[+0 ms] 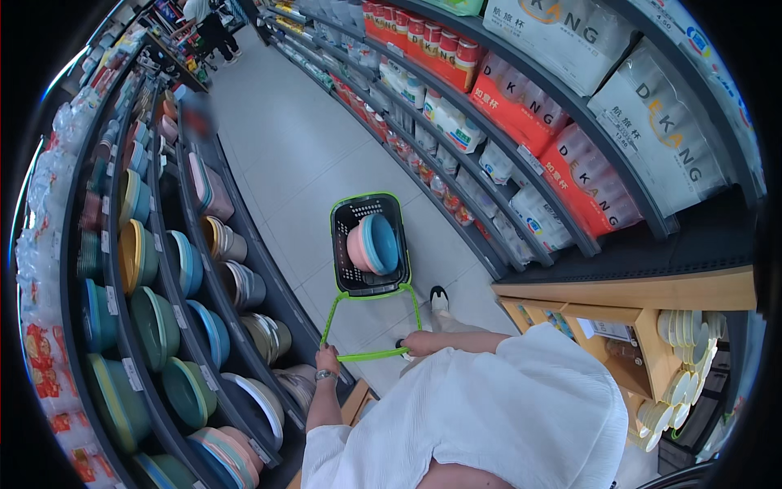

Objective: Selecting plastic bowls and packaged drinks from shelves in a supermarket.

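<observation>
A black plastic shopping basket (pixel 343 269) with a lime-green rim is in front of me over the tiled floor. Inside it lies a nested stack of basins, with a blue basin (pixel 383 244) facing right and a pink basin (pixel 358 246) behind it. The basket's green handle (pixel 371 356) reaches back towards my body. My left hand (pixel 327 359), with a watch at the wrist, grips the handle's left corner. At its right corner my right hand (pixel 419 343) is closed around the same handle. Whether the basket touches the floor is hard to tell.
Shelving with stacked plastic basins (pixel 156 327) lines the left side. On the right, shelves carry packs of cups (pixel 519 101). A wooden display unit (pixel 623 293) with dishes (pixel 679 327) stands near my right side. Another person (pixel 211 27) is far down the aisle (pixel 275 122).
</observation>
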Tool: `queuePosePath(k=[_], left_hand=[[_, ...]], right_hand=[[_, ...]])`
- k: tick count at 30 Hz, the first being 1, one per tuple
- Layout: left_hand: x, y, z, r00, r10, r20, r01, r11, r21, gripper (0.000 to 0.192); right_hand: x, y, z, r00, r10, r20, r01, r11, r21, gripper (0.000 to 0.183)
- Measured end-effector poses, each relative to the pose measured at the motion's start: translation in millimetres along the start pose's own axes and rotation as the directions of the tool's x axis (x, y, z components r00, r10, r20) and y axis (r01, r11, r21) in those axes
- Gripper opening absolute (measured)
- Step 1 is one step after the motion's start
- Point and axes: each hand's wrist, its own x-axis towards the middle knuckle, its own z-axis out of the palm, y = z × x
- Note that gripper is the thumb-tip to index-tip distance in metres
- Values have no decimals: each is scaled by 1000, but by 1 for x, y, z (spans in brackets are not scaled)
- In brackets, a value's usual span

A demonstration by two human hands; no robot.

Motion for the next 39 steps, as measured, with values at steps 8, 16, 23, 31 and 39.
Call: queuePosePath(k=[8, 16, 23, 31, 39], left_hand=[[102, 58, -55, 997, -67, -44, 69, 997, 37, 13], [108, 132, -30, 992, -93, -83, 90, 995, -42, 14], [113, 222, -10, 997, -75, 24, 77, 988, -137, 18], [115, 198, 3, 982, -7, 191, 16, 999, -48, 31], [165, 146, 0, 975, 12, 224, -35, 995, 98, 23]], right_hand=[[26, 45, -99, 984, 159, -84, -161, 987, -21, 24], [2, 123, -168, 992, 116, -45, -113, 992, 63, 33], [-42, 184, -201, 955, 295, 28, -292, 953, -83, 37], [-28, 167, -185, 932, 356, 65, -332, 914, -234, 27], [32, 181, -179, 967, 252, 42, -232, 935, -270, 17]])
